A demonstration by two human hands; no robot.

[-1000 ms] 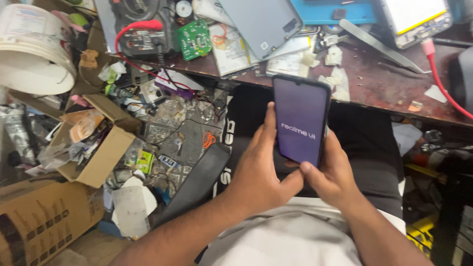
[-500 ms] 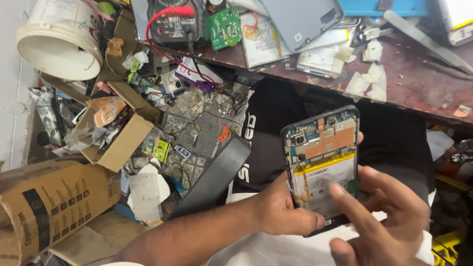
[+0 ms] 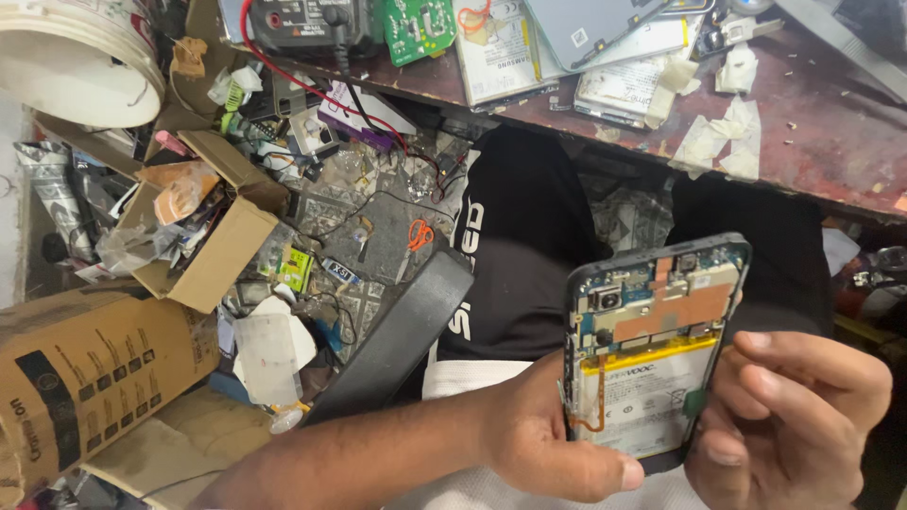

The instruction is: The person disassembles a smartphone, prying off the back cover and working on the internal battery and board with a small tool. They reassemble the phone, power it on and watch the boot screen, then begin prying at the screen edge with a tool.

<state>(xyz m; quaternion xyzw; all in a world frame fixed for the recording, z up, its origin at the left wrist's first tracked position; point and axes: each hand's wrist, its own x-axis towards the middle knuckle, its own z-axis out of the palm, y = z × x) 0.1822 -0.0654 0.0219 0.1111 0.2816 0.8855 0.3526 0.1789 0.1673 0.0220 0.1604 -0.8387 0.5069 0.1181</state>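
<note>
At far left lies a white bucket (image 3: 80, 61), below it an open carton (image 3: 203, 241) of scraps. My left hand (image 3: 548, 444) is clamped on the opened phone (image 3: 652, 349), held over my lap with its battery showing. My right hand (image 3: 794, 425) closes on its right edge. Above, the worktop (image 3: 812, 142) carries paper scraps.

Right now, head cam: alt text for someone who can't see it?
Two bare hands hold an opened smartphone with its back cover off, battery and circuit board exposed; left hand grips its left edge, right hand its right. Above is a cluttered brown workbench; to the left, an open cardboard box amid floor clutter.
</note>
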